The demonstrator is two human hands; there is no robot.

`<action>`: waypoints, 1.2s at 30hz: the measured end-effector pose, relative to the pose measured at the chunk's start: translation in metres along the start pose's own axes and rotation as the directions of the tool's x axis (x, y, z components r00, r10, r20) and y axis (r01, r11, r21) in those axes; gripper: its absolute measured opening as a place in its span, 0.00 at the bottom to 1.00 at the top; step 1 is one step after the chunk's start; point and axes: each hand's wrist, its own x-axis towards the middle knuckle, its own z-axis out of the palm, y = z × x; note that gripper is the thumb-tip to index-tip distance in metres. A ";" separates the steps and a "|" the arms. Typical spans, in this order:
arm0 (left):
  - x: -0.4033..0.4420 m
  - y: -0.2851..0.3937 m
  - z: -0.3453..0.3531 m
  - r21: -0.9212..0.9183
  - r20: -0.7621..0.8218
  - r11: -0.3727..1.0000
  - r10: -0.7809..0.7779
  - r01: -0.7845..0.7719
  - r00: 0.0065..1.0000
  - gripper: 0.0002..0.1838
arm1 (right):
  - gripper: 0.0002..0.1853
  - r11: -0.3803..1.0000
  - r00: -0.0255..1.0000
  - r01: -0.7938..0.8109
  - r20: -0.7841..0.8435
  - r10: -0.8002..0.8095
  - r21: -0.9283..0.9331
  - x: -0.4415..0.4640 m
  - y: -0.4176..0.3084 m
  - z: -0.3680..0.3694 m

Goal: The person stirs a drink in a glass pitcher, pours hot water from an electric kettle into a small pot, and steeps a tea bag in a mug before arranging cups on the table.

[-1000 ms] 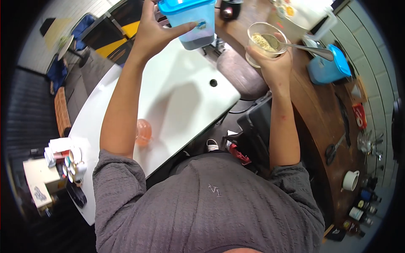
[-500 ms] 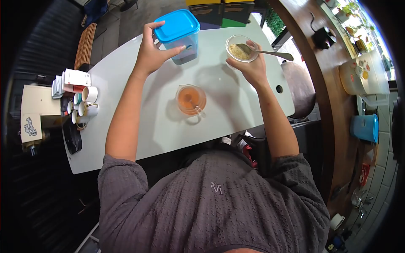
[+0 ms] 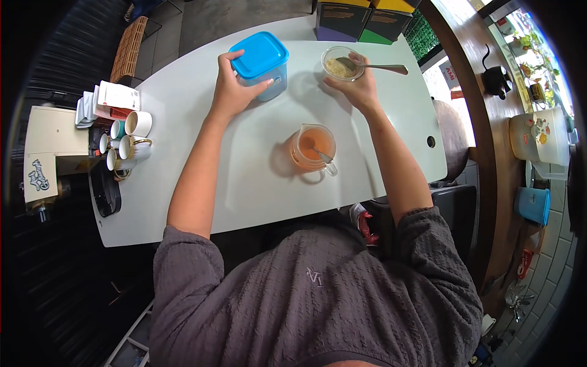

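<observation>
2 hands on the go, left hand [image 3: 235,92] clamped round a blue-lidded tub [image 3: 262,66], right hand [image 3: 358,84] gripping a clear round cup [image 3: 340,65] of pale crumbly stuff, both over the white desk [image 3: 244,189], tub's base hard to make out.

Stretches out as a white table [image 3: 244,189], curved along the far edge, with a round hole [image 3: 431,142] near the right end. Carries a glass jug [image 3: 315,147] of orange liquid near the middle, clustered mugs [image 3: 139,124], white packets [image 3: 119,96] and a black tray [image 3: 105,189] at the left, and dark boxes [image 3: 342,23] at the far edge.
</observation>
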 end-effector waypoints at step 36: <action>0.033 0.172 0.104 -0.148 -0.008 0.945 0.293 -0.291 0.956 0.12 | 0.16 0.873 0.689 -0.191 -0.695 -0.206 -0.449 -0.100 -0.069 -0.312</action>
